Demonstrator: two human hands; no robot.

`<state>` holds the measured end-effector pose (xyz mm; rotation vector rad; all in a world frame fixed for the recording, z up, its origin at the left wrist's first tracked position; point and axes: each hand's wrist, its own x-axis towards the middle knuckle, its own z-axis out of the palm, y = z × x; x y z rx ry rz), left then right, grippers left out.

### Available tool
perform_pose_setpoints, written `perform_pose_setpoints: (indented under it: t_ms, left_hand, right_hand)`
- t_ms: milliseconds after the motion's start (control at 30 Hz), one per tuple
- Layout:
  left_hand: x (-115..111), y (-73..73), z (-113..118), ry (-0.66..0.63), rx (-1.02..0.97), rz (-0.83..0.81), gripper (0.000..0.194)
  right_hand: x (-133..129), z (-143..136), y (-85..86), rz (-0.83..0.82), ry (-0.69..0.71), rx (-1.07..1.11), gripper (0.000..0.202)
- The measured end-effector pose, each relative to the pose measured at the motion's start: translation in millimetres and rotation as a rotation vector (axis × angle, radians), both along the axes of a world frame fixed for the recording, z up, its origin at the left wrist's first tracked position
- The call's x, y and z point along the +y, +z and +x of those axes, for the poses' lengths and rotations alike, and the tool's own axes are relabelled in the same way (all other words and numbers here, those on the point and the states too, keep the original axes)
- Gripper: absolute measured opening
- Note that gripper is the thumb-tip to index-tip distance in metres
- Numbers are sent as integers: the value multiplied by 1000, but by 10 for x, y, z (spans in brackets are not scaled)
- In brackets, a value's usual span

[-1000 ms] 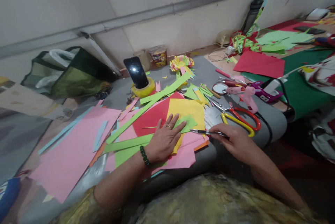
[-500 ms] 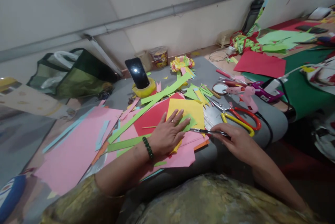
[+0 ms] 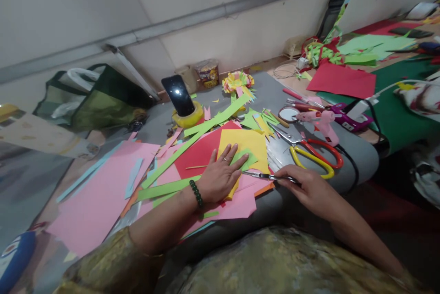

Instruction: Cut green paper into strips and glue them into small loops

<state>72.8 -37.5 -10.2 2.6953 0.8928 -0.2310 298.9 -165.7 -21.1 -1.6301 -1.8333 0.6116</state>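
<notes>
My left hand (image 3: 220, 172) lies flat with fingers spread. It presses on a small light-green paper piece (image 3: 251, 158) on top of a yellow paper sheet (image 3: 237, 138). In my right hand (image 3: 309, 188) is a slim black-and-silver tool (image 3: 266, 176) with a thin tip; its exact kind is not clear. The fingers close around its rear end, and the tip points left, near the left hand's fingers at the yellow sheet's lower edge. Red paper (image 3: 192, 154) and pink paper (image 3: 240, 207) lie beneath.
Large scissors (image 3: 309, 154) with red and yellow handles and a pink glue gun (image 3: 321, 124) lie to the right. Green strips (image 3: 202, 129), a phone (image 3: 178, 94) in a yellow tape roll (image 3: 189, 117) and a paper flower (image 3: 238, 83) are behind. Pink sheets (image 3: 99, 193) spread left.
The tool in my right hand has shifted slightly left and down, its tip now closer to my left hand. The left hand stays pressed on the paper.
</notes>
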Motion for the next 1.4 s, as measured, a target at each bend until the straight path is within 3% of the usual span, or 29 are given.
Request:
perform_pose_setpoints:
  t_ms: [267,533,700,867,1033,1400]
  left_hand:
    - [-19,73,32,45,54,-27,52]
    - [-32,123,274,56,32,-68,54]
    - [51,196,-1,-11,43,-78,55]
    - [49,88,-358,-102,76,-31,53]
    - [39,-7,-373,-128,44,3,52]
    - [32,22,-348,-126,34,7,52]
  right_hand:
    - [-12,-92,-26,32,-5,41,18]
    - [18,9,-46,42,-82,-19,17]
    - [40,30,-81,16,-101,-34,16]
    - [62,-5,-71,36,-87,-50,17]
    - [75,-48,-50,34,-46,-67,20]
    - [22,-100,38,-21,-20,-60,22]
